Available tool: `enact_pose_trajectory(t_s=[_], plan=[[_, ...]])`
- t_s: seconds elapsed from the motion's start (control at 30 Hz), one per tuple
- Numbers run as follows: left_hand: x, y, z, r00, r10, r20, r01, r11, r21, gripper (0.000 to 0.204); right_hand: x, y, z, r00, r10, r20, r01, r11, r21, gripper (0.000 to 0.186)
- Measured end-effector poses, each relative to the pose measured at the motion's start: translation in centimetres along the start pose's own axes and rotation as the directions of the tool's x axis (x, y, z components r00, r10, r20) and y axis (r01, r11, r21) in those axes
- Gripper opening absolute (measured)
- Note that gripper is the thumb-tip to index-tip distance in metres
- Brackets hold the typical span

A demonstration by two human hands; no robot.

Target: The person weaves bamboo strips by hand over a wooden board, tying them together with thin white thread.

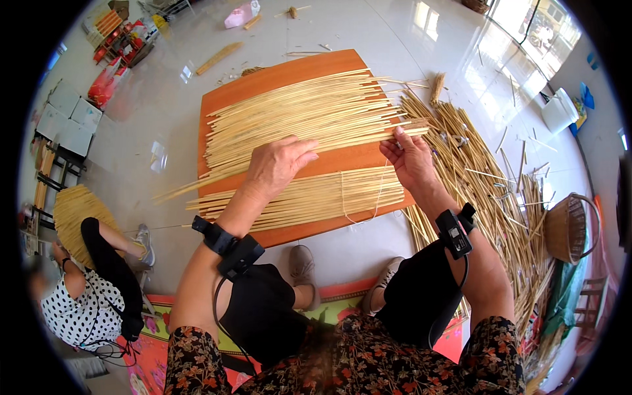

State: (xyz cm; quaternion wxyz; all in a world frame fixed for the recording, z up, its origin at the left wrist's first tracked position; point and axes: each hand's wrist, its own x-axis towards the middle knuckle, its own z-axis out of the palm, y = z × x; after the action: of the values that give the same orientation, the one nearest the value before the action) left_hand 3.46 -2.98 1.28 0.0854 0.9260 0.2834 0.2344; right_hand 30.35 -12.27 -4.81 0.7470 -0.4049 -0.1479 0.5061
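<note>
- I had my left hand (282,161) palm down, fingers extended rightward.
- My right hand (408,157) showed its palm, fingers curled.
- My forearms (486,276) reached forward, apart.

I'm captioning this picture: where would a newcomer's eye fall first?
Probably on the broad layer of pale stalks across the orange-brown table at centre, with the left hand and right hand at its near side. Next comes the sprawling heap of loose stalks on the floor, right.
</note>
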Motion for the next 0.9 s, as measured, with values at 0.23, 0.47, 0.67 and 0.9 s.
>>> enact_pose_trajectory(t_s=[0.23,0.47,0.67,0.9], plan=[[0.6,1.1,0.2,0.996,0.085,-0.023,-0.082,0.99,0.114,0.024,0.0,0.1,-0.6,0.993,0.071,-0.095,-0.071,0.997,0.003,0.017],[1.2,2.8,1.6,0.983,0.18,-0.041,-0.174,0.977,0.123,0.022,-1.2,1.4,0.9,0.985,0.15,-0.087,-0.148,0.989,0.028,0.02],[2.3,3.7,2.6,0.983,0.18,-0.046,-0.176,0.981,0.085,0.022,-1.5,1.8,1.4,0.984,0.162,-0.069,-0.16,0.986,0.039,0.022],[3.8,3.0,3.0,0.983,0.186,0.01,-0.186,0.982,0.027,0.018,-0.7,2.0,1.0,0.98,0.169,-0.106,-0.161,0.984,0.076,0.024]])
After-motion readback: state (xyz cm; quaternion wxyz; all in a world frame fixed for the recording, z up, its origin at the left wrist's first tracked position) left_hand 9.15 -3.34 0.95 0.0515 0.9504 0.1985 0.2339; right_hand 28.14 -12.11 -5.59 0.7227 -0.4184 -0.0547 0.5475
